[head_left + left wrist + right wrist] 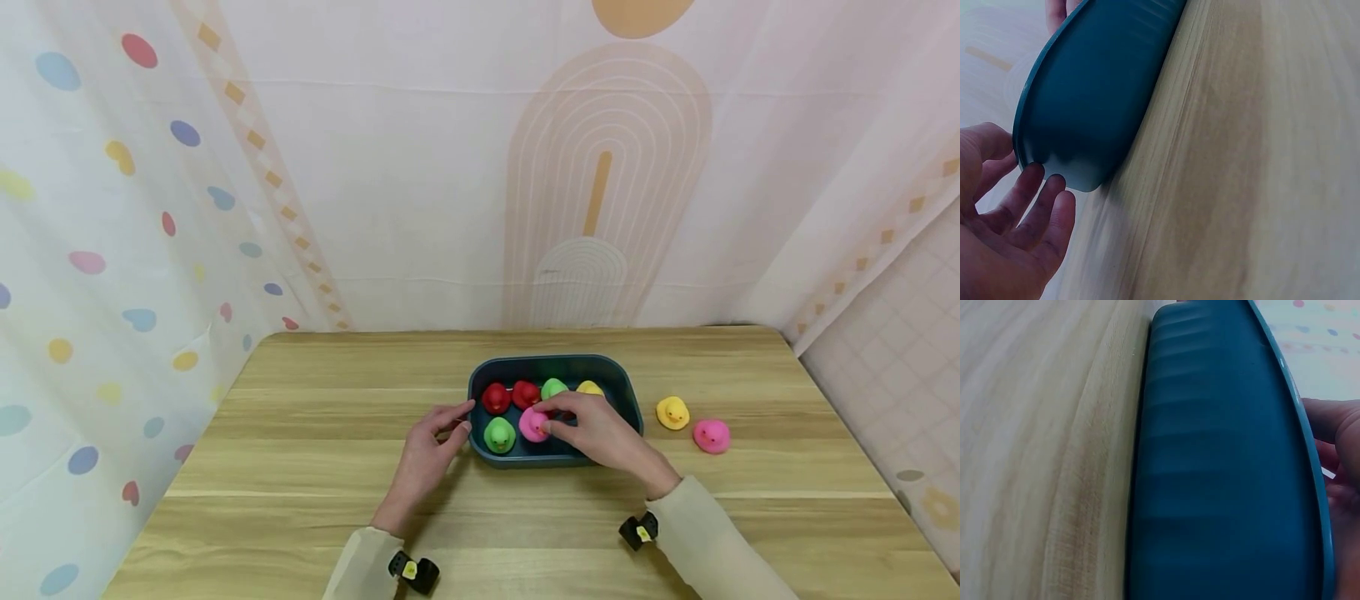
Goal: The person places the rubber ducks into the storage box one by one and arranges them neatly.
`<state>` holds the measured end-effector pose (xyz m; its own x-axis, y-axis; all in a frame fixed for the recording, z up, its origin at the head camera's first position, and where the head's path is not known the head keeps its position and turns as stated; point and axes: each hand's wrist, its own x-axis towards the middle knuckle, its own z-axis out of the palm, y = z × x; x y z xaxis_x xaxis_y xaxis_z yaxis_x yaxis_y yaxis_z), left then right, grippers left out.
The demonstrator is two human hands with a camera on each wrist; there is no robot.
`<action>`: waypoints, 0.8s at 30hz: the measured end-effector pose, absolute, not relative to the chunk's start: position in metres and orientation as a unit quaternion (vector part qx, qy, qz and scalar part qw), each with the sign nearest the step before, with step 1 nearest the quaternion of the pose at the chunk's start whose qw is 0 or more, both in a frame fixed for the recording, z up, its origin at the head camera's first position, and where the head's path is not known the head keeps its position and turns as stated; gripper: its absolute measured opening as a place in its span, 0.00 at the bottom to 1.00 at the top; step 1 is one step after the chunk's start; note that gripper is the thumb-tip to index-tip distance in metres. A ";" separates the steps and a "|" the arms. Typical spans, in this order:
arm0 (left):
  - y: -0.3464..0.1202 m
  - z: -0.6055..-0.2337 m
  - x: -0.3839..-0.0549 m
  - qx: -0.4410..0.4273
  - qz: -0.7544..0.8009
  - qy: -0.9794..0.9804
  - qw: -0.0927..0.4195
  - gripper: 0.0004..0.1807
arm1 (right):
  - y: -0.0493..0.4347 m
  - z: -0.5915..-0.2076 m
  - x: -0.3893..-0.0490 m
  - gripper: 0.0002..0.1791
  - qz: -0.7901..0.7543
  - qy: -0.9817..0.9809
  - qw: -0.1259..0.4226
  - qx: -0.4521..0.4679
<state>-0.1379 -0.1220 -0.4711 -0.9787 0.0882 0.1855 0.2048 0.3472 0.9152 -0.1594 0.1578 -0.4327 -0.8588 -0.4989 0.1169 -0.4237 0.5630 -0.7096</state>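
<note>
A dark teal plastic bin [517, 461] rests on the wooden table with several small rubber ducks inside. My right hand [600, 429] reaches over its front rim and pinches a pink rubber duck [533, 424] between thumb and index finger, low inside the bin. At the left end, my left hand [427, 454] touches the bin's wall with extended fingertips [1055, 181]. Two red ducks [496, 398] and a green duck [554, 388] sit along the back, beside a partly covered yellow duck [590, 388]. Another green duck [499, 435] is at the front left corner.
Right of the bin, a yellow duck [672, 412] and a second pink duck [712, 436] stand on the table [315, 433]. A patterned curtain [420, 192] hangs behind the table's back edge. Each wrist wears a small black camera [639, 531].
</note>
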 end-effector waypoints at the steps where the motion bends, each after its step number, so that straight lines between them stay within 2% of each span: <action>1: -0.122 -0.471 -0.138 -0.090 -0.566 -0.818 0.052 0.17 | 0.157 -0.433 -0.160 0.16 -0.387 0.883 0.052 -0.260; 24: -0.122 -0.472 -0.138 -0.091 -0.557 -0.824 0.054 0.18 | 0.148 -0.439 -0.170 0.13 -0.366 0.889 0.088 -0.259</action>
<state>-0.1383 -0.1223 -0.4722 -0.9777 0.0904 0.1896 0.2097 0.3634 0.9077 -0.1699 0.1481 -0.4390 -0.8505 -0.5249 0.0333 -0.3961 0.5976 -0.6971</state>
